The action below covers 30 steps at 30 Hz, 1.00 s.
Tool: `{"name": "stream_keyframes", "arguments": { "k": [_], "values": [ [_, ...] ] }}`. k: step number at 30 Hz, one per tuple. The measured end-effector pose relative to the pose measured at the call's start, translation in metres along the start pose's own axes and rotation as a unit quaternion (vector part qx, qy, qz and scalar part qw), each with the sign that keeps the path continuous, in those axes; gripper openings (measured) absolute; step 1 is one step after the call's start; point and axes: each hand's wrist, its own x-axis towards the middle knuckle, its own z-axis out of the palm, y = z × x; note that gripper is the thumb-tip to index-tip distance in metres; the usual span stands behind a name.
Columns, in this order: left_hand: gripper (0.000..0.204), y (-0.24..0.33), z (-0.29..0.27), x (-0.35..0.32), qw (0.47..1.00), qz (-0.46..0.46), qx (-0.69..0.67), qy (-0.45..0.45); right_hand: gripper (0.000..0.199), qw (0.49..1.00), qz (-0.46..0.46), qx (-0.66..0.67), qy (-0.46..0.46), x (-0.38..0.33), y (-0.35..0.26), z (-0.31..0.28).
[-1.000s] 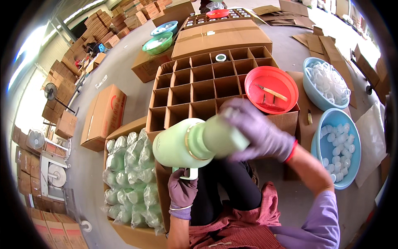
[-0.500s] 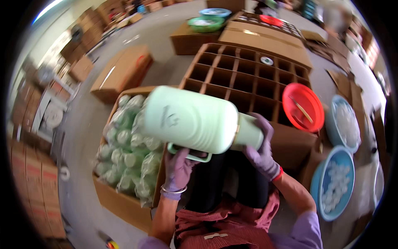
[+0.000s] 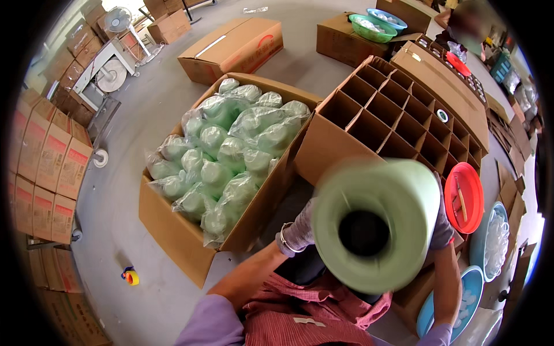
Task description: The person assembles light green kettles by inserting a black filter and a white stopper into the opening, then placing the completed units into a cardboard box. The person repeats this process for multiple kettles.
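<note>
A mint-green insulated jug (image 3: 404,190) is held up close, its wide round end facing me with a dark round middle; motion blurs it, and I cannot tell whether that middle is a hole or a dark base. My left hand (image 3: 300,228), in a grey-purple glove, grips its left side, fingers mostly hidden behind it. My right hand (image 3: 442,225), gloved too, holds the opposite side. The jug's handle and narrow end are out of sight. To the left, an open carton (image 3: 190,259) contains several pale green items in clear plastic bags (image 3: 216,173).
A carton with cardboard dividers (image 3: 323,138) stands ahead, a white ring-shaped piece (image 3: 442,115) on it. At right are a red tray (image 3: 470,199) with a stick-like tool and blue basins (image 3: 474,282) of white parts. Yellow tape (image 3: 132,277) lies on the floor. A closed carton (image 3: 242,49) stands beyond.
The jug has swung from lying sideways to wide end toward me, moving right and lower in view. My view has turned left, showing more of the carton of bagged items.
</note>
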Motion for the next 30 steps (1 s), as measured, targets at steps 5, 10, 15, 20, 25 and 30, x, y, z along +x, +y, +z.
{"name": "stream_keyframes", "arguments": {
  "k": [5,10,15,20,25,30],
  "values": [
    [0.056,0.077,-0.047,0.007,0.951,0.144,0.228,-0.151,0.066,0.961,0.011,-0.242,-0.137,0.03,0.013,0.005],
    [0.057,0.098,-0.086,-0.051,0.885,0.134,0.273,-0.352,0.043,0.674,-0.336,-0.605,-0.258,0.006,-0.019,0.123],
    [0.05,0.103,-0.103,-0.032,0.948,0.021,0.264,-0.176,0.044,0.569,-0.556,-0.428,-0.43,-0.001,-0.004,0.289],
    [0.048,0.093,-0.096,-0.021,0.958,-0.022,0.263,-0.113,0.047,0.579,-0.601,-0.421,-0.355,-0.007,0.025,0.294],
    [0.049,0.077,-0.097,-0.03,0.959,-0.033,0.261,-0.102,0.051,0.583,-0.606,-0.429,-0.329,-0.005,0.032,0.297],
    [0.05,0.057,-0.11,-0.026,0.957,-0.026,0.279,-0.08,0.054,0.591,-0.602,-0.433,-0.318,-0.008,0.043,0.301]
  ]
}}
